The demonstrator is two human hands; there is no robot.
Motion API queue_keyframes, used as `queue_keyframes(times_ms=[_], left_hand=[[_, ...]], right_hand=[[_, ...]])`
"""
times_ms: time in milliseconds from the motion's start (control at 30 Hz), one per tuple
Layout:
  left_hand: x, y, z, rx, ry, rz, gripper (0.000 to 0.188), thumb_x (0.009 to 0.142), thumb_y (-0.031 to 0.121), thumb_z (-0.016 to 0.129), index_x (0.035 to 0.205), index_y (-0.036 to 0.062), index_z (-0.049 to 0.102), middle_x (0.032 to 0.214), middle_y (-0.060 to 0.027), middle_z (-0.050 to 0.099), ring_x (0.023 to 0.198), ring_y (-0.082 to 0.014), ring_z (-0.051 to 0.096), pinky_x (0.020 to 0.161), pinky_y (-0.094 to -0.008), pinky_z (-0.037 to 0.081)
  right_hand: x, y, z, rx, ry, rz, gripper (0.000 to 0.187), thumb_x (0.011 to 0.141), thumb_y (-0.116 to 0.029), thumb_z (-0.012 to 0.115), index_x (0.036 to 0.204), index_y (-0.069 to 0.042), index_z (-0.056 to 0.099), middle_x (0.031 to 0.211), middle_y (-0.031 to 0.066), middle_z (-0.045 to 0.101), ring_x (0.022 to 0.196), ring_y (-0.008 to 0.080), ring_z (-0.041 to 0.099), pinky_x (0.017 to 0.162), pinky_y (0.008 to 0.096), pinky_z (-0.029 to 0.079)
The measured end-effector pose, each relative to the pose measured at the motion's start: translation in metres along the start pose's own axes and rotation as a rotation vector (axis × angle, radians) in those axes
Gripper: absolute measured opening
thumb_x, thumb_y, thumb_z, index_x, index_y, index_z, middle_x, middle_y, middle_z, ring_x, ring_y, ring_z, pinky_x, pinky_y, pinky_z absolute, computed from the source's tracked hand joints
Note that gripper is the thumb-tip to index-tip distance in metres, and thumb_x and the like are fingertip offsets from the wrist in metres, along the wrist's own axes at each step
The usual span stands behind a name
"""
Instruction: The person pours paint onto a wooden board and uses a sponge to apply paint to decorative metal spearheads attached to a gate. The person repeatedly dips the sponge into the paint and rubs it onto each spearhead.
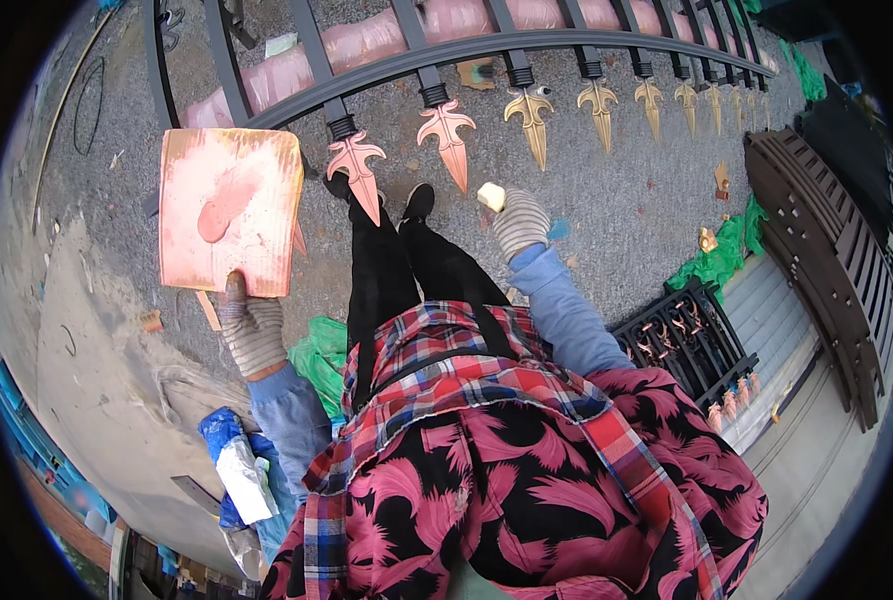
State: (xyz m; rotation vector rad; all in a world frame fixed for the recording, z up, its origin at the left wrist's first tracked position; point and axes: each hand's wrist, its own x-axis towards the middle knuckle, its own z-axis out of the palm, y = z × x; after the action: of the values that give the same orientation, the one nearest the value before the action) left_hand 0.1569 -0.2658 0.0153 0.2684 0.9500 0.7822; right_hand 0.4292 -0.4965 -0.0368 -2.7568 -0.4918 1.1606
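In the head view, the two hands are well apart, each closed on something. The left hand (pixel 252 328), in a striped glove, grips the lower edge of a square board (pixel 267 165) with its thumb over the near face; a wet-looking patch of pink paint (pixel 229 208) lies in the middle of that board. The right hand (pixel 523 222), gloved alike, pinches a small pale block (pixel 492 196), perhaps a sponge, held out ahead of its fingers and apart from any tip.

Beyond both hands lies a dark fence panel (pixel 472 47), its row of spear-shaped tips pointing back toward the person. The work seems to be colouring these tips, and it looks to be in its early part. The pink tip (pixel 364 175) between the hands, just beside the board, and the second pink tip (pixel 451 135), ahead and left of the right hand, look covered on their upper faces. A bit of another pink point shows past the board's right edge, mostly hidden.

From the gold tip (pixel 532 120) straight ahead of the right hand, the row running off to its right is gold, so most of the visible tips appear left to do. Whether the pink ones need another coat, or are coated underneath, I cannot tell.
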Motion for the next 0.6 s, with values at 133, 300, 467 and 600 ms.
queue_keyframes(times_ms=[133,300,467,600], left_hand=[[-0.001,-0.019,0.023,0.049,-0.055,-0.076,0.055,0.071,0.001,0.064,0.121,0.0019,0.04,0.118,-0.0103,0.048,0.11,-0.0225,0.046,0.096,-0.0374,0.037],[-0.01,-0.038,0.041,0.099,-0.177,-0.117,0.051,0.073,0.002,0.061,0.119,-0.0017,0.04,0.119,-0.0112,0.047,0.11,-0.0237,0.045,0.098,-0.0371,0.033],[-0.022,-0.067,0.063,0.174,-0.205,-0.213,0.047,0.074,0.0,0.059,0.117,-0.0024,0.042,0.115,-0.0108,0.05,0.108,-0.0223,0.047,0.096,-0.0343,0.035],[-0.02,-0.096,0.069,0.287,-0.268,-0.246,0.04,0.074,0.0,0.06,0.112,-0.0028,0.047,0.108,-0.0096,0.054,0.101,-0.0199,0.051,0.091,-0.0315,0.039]], right_hand=[[0.02,-0.019,0.008,0.014,0.424,-0.136,0.031,0.064,-0.025,0.068,0.086,-0.005,0.059,0.084,0.0152,0.06,0.081,0.0324,0.056,0.071,0.04,0.045],[0.018,0.01,0.035,0.081,0.069,-0.017,0.029,0.063,-0.022,0.07,0.086,-0.005,0.062,0.084,0.0168,0.061,0.079,0.0325,0.059,0.067,0.0401,0.047],[-0.018,0.007,-0.04,0.276,0.492,-0.061,0.036,0.059,-0.027,0.075,0.085,-0.005,0.061,0.085,0.0156,0.059,0.081,0.0322,0.056,0.07,0.0372,0.046],[-0.041,-0.037,-0.069,0.752,0.47,-0.419,0.045,0.058,-0.009,0.074,0.097,-0.004,0.053,0.088,0.0125,0.057,0.08,0.0275,0.055,0.073,0.0353,0.045]])
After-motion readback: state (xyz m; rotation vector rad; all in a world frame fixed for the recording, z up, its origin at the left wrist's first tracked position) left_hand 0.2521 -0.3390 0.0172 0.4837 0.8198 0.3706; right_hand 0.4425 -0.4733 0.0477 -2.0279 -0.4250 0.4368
